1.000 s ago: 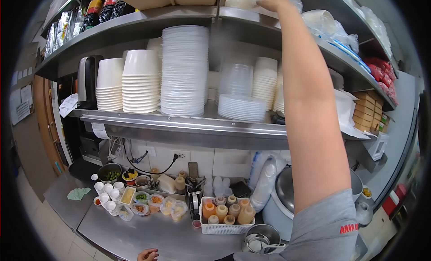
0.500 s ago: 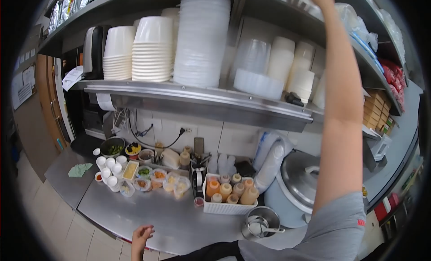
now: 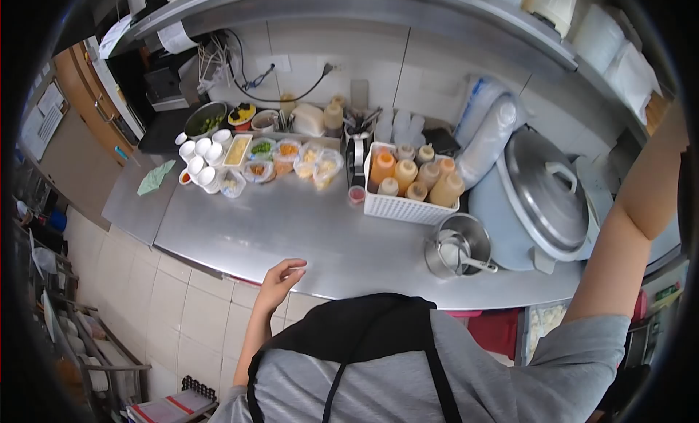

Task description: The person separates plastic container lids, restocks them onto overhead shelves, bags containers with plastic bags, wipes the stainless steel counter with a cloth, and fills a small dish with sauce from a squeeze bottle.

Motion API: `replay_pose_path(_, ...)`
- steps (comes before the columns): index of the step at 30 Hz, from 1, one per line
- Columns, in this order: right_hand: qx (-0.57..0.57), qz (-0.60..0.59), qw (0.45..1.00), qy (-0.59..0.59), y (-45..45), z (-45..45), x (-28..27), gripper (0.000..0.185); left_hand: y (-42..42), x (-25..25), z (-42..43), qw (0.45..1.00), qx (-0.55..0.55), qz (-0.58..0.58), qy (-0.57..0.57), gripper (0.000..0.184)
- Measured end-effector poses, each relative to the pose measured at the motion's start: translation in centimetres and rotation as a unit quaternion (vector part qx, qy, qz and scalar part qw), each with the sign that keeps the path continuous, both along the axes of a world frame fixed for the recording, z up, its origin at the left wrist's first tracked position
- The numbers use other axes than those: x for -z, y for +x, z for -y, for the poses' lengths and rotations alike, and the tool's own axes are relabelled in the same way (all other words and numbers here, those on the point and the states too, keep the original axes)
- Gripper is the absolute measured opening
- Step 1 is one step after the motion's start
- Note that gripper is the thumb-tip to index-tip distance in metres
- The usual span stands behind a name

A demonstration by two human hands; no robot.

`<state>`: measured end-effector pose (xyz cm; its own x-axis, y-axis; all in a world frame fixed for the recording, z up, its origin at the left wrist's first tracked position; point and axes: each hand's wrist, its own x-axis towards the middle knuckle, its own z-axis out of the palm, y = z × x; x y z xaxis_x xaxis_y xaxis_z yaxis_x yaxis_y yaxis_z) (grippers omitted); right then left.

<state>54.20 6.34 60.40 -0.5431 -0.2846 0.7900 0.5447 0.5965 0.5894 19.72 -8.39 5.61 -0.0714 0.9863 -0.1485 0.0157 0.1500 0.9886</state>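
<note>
My left hand (image 3: pixel 280 281) hovers at the front edge of the steel counter (image 3: pixel 247 226), its fingers loosely bent and apart, with nothing visible in it. My right arm (image 3: pixel 626 241) is raised on the right side, and its hand lies outside the picture. Nearest to that arm stands a large pale blue cooker with a metal lid (image 3: pixel 546 186). A metal pot (image 3: pixel 477 237) with a handled utensil in it sits in front of the cooker. To its left, a white basket (image 3: pixel 404 208) holds several squeeze bottles.
Small white cups (image 3: pixel 207 175) and bags of chopped food (image 3: pixel 287 152) line the back left of the counter. A green cloth (image 3: pixel 156 177) lies at the left end. Overhead runs a metal shelf (image 3: pixel 378 15). Wrapped stacked cups (image 3: pixel 489 146) lean behind the basket.
The view has tilted down, so the upper shelf's stacked containers are mostly out of sight. My raised right arm now appears farther right, its hand gone from view. My left hand stays near the counter edge.
</note>
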Motion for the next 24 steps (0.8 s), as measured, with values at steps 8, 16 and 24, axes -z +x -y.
replay_pose_path(8, 0.009, 0.097, 0.988, -0.116, 1.7, -2.6, 9.5, 0.027, 2.5, 1.0, 2.5, 0.997, 0.016, -0.062, -0.041, 0.027)
replay_pose_path(16, -0.087, 0.112, 0.974, -0.177, -1.9, -5.7, 17.0, 0.026, 2.7, 2.5, 7.5, 0.989, -0.045, -0.086, -0.108, 0.027)
replay_pose_path(24, -0.234, 0.042, 0.931, -0.278, -12.8, -4.9, 24.5, 0.019, 0.4, 1.6, 10.7, 0.984, -0.094, -0.078, -0.129, 0.03)
